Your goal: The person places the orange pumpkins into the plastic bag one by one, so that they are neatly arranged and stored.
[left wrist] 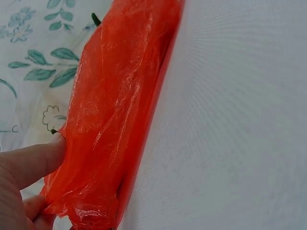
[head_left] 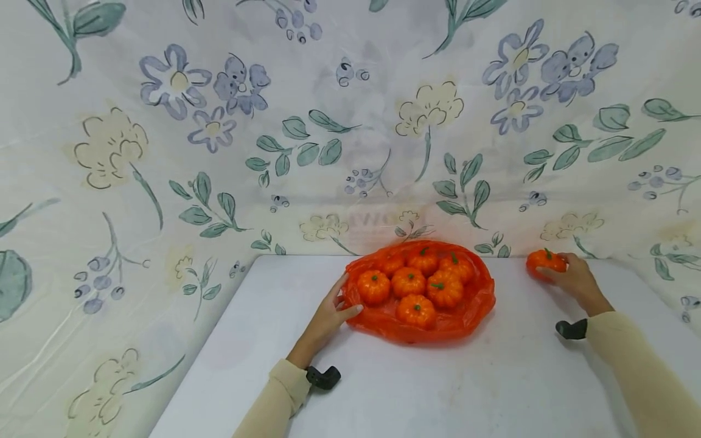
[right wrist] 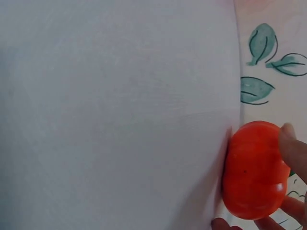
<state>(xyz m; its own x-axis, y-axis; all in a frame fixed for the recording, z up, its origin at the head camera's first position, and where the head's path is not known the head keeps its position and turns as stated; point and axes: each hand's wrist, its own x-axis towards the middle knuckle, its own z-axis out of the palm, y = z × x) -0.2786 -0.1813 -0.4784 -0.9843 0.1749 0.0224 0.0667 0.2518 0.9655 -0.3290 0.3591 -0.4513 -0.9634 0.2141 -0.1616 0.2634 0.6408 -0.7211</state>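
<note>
An orange plastic bag [head_left: 477, 304] lies open on the white table [head_left: 438, 389] with several small orange pumpkins [head_left: 408, 281] inside. My left hand [head_left: 333, 311] is at the bag's left edge; in the left wrist view my thumb [left wrist: 29, 163] and fingers pinch the crinkled bag [left wrist: 115, 120]. Far to the right, near the table's back edge, my right hand [head_left: 572, 277] grips a single small pumpkin [head_left: 542, 260] with a green stem. In the right wrist view this pumpkin [right wrist: 254, 167] rests on the table with my fingers [right wrist: 293, 151] curled round it.
A floral cloth [head_left: 328, 121] hangs as a backdrop behind and on both sides of the table. The table's back edge meets the cloth just behind the bag. Black wrist mounts [head_left: 323, 377] sit under both sleeves.
</note>
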